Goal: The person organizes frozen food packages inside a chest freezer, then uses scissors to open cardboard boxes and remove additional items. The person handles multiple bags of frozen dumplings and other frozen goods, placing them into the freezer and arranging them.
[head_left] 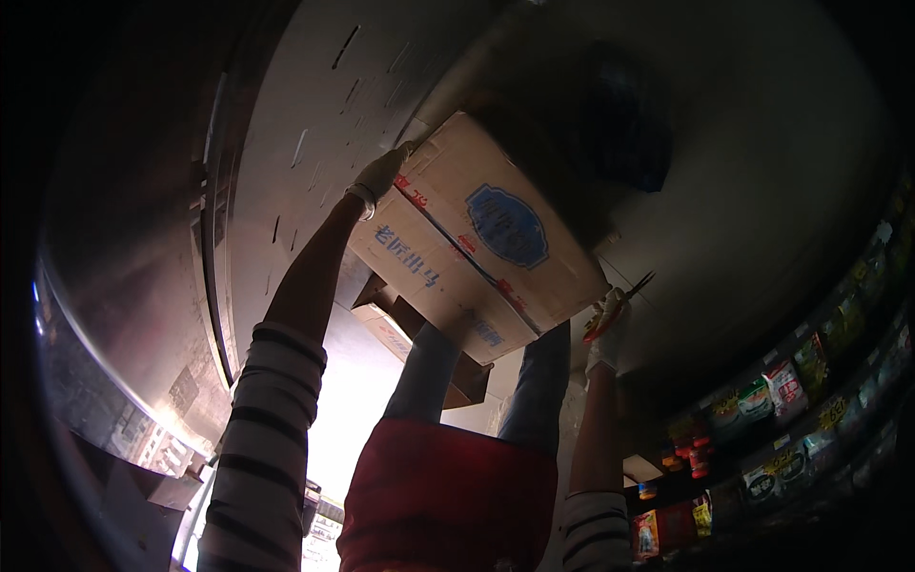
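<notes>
A large closed cardboard box (448, 257) with a blue emblem, blue and red print and a dark line along its middle seam is tilted in front of my body. My left hand (379, 181), in a pale glove, grips its far left edge. At the box's right corner is my gloved right hand (606, 329), its fingers curled. That hand also holds what look like scissors (640, 284), with a dark pointed blade sticking out past the fingers and a red handle against the palm. How far the right fingers reach under the box is hidden.
An open cardboard box (379, 329) stands on the floor below, near my legs (424, 377). Shelves of colourful packets (783, 391) run along the right. A dark bluish object (624, 129) lies in shadow ahead. A shiny metallic surface (133, 315) curves along the left.
</notes>
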